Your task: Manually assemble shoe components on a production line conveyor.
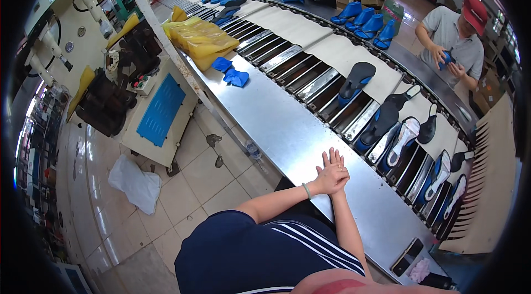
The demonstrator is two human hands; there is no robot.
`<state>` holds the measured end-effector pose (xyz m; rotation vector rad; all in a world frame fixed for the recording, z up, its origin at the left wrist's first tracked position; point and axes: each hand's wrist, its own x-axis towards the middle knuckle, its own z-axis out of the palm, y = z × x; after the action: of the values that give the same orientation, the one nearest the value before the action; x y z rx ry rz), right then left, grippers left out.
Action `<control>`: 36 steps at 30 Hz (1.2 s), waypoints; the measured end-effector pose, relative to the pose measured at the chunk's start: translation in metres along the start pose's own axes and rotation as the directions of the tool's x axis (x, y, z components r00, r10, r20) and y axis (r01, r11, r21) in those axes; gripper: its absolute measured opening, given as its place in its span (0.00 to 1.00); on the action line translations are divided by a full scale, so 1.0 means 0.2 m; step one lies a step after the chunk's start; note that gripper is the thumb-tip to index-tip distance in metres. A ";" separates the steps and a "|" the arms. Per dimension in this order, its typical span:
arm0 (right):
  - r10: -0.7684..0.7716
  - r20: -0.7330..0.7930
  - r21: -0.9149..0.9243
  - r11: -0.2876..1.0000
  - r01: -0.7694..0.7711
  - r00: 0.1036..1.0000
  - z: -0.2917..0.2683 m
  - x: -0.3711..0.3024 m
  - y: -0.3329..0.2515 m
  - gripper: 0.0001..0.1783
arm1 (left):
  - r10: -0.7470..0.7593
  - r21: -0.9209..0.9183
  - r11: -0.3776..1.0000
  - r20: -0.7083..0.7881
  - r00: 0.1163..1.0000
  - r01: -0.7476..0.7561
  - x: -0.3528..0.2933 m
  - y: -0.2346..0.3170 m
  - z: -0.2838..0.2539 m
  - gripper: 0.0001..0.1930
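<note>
My two hands rest together above the near edge of the metal table. My left hand (331,179), with a pale bracelet at its wrist and a ring, lies across my right hand, its fingers curled over it. My right hand (333,157) is underneath, partly hidden, with its fingers stretched out past the left. Neither hand holds a workpiece. Beyond them a roller conveyor (315,90) carries shoe parts. A black-soled blue shoe form (357,81) lies sole up there, and nearer are dark soles (381,122) and a white-bottomed shoe form (402,142).
Yellow plastic sheeting (202,39) and blue pieces (237,77) lie up the table. A phone (406,257) and pink cloth (420,270) sit at its near right end. Across the conveyor, a co-worker (462,39) handles a blue shoe form. A machine (149,111) stands left.
</note>
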<state>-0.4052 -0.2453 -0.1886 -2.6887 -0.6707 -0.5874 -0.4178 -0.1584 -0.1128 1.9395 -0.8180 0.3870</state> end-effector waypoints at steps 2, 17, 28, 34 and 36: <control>0.008 -0.003 0.037 0.999 -0.007 1.000 -0.01 0.00 0.00 0.41 | 0.018 -0.004 1.000 0.002 1.000 -0.018 0.02 0.03 -0.02 0.04; -0.004 -0.012 0.018 1.000 0.004 1.000 -0.03 -0.02 0.01 0.42 | 0.004 0.037 0.999 0.009 1.000 -0.004 0.01 0.04 0.01 0.03; -0.016 -0.027 0.059 0.998 0.018 1.000 -0.04 -0.03 0.03 0.41 | -0.010 0.062 0.998 0.014 1.000 0.009 -0.01 0.04 0.03 0.03; -0.004 -0.028 0.040 0.999 0.005 1.000 -0.06 -0.03 0.00 0.41 | 0.014 0.018 1.000 0.000 1.000 -0.014 0.00 0.06 0.02 0.03; -0.002 -0.024 0.070 0.998 0.004 1.000 -0.08 -0.03 0.00 0.40 | 0.020 0.001 1.000 -0.015 1.000 -0.020 0.02 0.09 0.01 0.04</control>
<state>-0.4149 -0.2540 -0.1779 -2.6119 -0.6761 -0.5853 -0.4281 -0.1666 -0.1000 1.9280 -0.8286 0.4130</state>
